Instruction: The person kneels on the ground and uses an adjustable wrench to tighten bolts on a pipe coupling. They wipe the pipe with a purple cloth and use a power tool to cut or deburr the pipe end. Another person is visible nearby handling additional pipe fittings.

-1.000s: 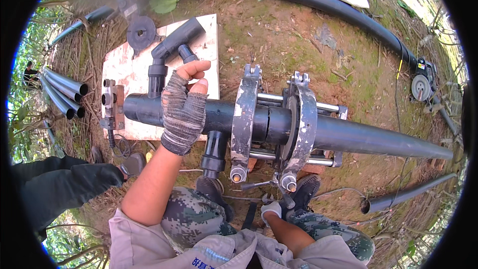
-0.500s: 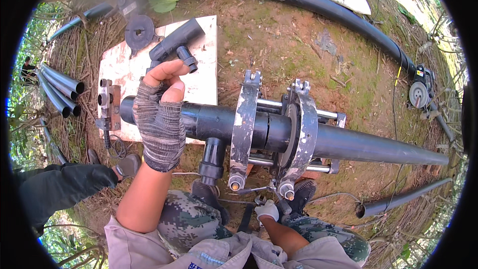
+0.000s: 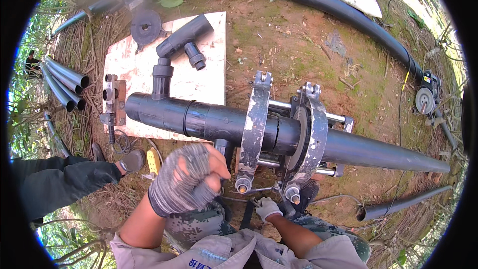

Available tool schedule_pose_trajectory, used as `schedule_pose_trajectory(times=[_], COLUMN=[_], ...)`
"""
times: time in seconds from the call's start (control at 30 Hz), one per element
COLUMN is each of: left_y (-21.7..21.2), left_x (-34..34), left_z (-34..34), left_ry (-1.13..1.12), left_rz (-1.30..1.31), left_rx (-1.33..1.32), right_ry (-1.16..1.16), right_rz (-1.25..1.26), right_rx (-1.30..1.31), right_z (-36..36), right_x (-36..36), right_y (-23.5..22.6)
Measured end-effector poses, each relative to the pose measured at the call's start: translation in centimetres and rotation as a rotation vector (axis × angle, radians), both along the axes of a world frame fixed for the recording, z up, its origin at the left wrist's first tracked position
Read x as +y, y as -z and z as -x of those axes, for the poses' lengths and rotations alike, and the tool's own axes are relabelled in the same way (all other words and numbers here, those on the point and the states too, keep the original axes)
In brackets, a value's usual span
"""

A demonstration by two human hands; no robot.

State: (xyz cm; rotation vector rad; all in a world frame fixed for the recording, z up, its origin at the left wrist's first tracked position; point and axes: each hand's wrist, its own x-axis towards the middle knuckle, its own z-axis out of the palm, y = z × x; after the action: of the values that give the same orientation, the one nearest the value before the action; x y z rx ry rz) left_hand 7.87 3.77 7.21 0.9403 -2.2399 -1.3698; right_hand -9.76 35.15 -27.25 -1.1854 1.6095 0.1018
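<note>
A black plastic pipe with tee fittings (image 3: 219, 123) lies across the middle, held by a two-ring metal clamp frame (image 3: 255, 124) with chipped paint. From the clamp's right side a long black pipe (image 3: 378, 152) runs out. My left hand (image 3: 191, 174), in a grey striped fingerless glove, is curled in a loose fist beside the tee's near branch (image 3: 226, 150); I see nothing in it, and cannot tell if it touches the branch. Low between my knees, my right hand (image 3: 268, 208), in a white glove, is closed near the clamp's lower bolts. What it grips is too small to make out.
A pale board (image 3: 209, 84) carries a loose black tee (image 3: 184, 37). Left of it are a socket-heating tool (image 3: 113, 99), a yellow power strip (image 3: 153, 162) and another person's leg (image 3: 74, 182). A thick pipe (image 3: 318, 0) arcs behind; a shorter pipe (image 3: 398, 204) lies right.
My left hand has come down from above the pipe's left part to its near side, and its fingers have curled in. My right hand stays low by the clamp. The view has shifted slightly.
</note>
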Motion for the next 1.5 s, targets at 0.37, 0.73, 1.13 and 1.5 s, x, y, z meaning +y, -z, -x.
schedule_pose_trajectory(times=[0.37, 0.73, 1.13, 1.5], left_y=[1.5, 1.3, 3.5, 8.7], left_x=[5.1, 5.3, 2.9, 2.4], left_z=[-1.5, -2.5, -3.4, -3.7], left_ry=[0.368, 0.302, -0.107, -0.256], left_rz=[-0.24, -0.171, -0.312, -0.28], left_rx=[-0.272, -0.28, -0.216, -0.385], right_ry=[0.089, -0.182, -0.414, 0.35], right_rz=[-0.283, -0.166, 0.023, 0.111], right_rx=[-0.222, -0.227, -0.107, -0.617], right_z=[0.7, 0.1, 6.1, 5.4], right_x=[-3.6, -5.8, -7.7, -12.0], right_y=[-5.0, -13.4, -26.5, -27.6])
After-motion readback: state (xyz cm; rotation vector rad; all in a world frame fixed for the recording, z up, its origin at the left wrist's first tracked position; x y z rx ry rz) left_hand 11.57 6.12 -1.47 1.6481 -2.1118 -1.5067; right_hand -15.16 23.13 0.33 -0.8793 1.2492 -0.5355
